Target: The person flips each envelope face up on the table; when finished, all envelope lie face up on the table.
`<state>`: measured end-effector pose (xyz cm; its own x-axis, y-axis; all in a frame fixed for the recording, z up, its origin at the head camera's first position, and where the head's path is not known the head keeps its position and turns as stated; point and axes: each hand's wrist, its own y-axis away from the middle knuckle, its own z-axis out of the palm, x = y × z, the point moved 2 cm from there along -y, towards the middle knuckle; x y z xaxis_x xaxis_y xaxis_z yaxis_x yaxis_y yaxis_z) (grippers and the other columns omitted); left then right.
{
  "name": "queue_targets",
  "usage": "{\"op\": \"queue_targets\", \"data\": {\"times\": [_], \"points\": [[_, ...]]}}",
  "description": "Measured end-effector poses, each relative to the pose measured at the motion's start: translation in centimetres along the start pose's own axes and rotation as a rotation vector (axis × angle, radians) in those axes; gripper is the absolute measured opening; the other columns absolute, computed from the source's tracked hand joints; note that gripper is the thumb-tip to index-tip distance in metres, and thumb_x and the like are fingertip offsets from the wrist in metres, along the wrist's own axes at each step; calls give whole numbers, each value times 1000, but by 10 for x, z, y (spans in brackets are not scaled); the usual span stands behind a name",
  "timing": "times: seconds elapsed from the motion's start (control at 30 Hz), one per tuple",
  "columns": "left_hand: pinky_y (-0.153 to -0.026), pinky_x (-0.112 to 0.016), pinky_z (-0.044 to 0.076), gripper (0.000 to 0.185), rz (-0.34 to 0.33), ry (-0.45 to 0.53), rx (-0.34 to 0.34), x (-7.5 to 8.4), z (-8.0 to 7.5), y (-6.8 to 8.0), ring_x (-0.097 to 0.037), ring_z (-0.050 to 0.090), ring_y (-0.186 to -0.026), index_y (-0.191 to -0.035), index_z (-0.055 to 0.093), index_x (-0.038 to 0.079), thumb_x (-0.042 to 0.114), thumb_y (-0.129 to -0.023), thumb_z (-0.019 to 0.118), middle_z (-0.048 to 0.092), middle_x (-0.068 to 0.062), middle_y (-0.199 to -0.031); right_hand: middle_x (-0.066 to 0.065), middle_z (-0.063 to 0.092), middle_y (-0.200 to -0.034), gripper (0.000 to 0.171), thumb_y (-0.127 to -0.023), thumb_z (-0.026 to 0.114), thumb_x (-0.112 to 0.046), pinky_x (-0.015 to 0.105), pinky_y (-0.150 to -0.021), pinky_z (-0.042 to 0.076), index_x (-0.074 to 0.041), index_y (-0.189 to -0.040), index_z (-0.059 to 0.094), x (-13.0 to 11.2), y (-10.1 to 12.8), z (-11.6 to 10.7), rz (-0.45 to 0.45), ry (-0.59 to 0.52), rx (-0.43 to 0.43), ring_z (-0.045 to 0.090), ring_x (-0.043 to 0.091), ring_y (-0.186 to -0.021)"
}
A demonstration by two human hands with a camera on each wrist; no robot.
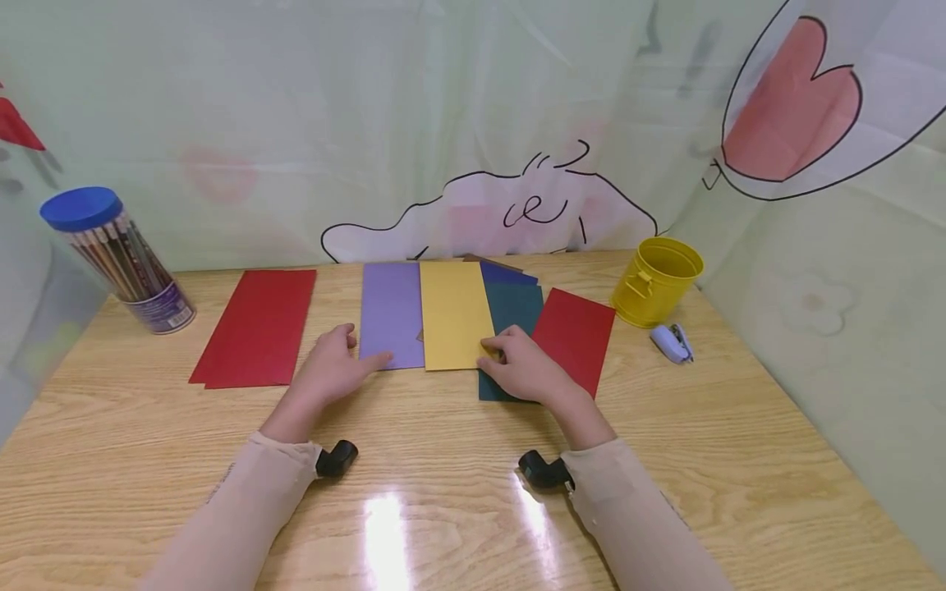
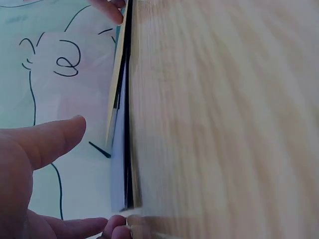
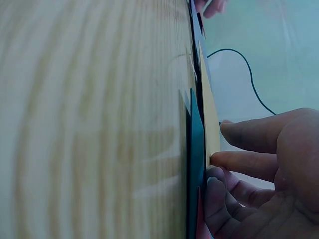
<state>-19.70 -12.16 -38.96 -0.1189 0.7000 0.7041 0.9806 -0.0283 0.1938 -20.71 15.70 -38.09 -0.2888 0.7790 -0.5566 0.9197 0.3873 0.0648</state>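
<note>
A yellow card (image 1: 452, 316) lies over the right side of a purple card (image 1: 390, 316) in the middle of the table. My right hand (image 1: 526, 365) grips the yellow card's lower right edge with bent fingers, thumb and forefinger at that edge in the right wrist view. Beneath that hand is a dark teal card (image 1: 515, 304), with a red card (image 1: 580, 332) beside it. At the purple card's left edge is my left hand (image 1: 336, 369), its thumb stretched over the lower left corner and its fingers loosely bent beside it.
Two overlapping red cards (image 1: 262, 328) lie left. A blue-lidded tub of pencils (image 1: 121, 258) stands at far left. At right are a yellow bucket (image 1: 654, 283) and a small lilac stapler (image 1: 671, 345). Blue card (image 1: 510, 273) and brown card (image 1: 488, 263) edges show behind the yellow one.
</note>
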Motion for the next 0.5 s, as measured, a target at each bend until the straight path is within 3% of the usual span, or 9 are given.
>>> {"op": "queue_targets", "data": {"times": [0.27, 0.5], "points": [[-100, -61, 34, 99, -71, -136, 82, 16, 13, -9, -47, 42, -119, -144, 38, -9, 59, -81, 74, 44, -29, -131, 18, 54, -116, 45, -99, 64, -15, 34, -76, 46, 9, -137, 56, 0, 1, 0, 1, -21, 6, 48, 25, -98], [-100, -59, 32, 89, -115, -169, 108, 23, 15, -7, -47, 42, -115, -136, 43, -9, 46, -78, 84, 44, -28, -123, 17, 53, -115, 47, -99, 65, -15, 33, -75, 45, 10, -137, 56, 0, -1, 0, 5, -15, 4, 48, 25, -97]]}}
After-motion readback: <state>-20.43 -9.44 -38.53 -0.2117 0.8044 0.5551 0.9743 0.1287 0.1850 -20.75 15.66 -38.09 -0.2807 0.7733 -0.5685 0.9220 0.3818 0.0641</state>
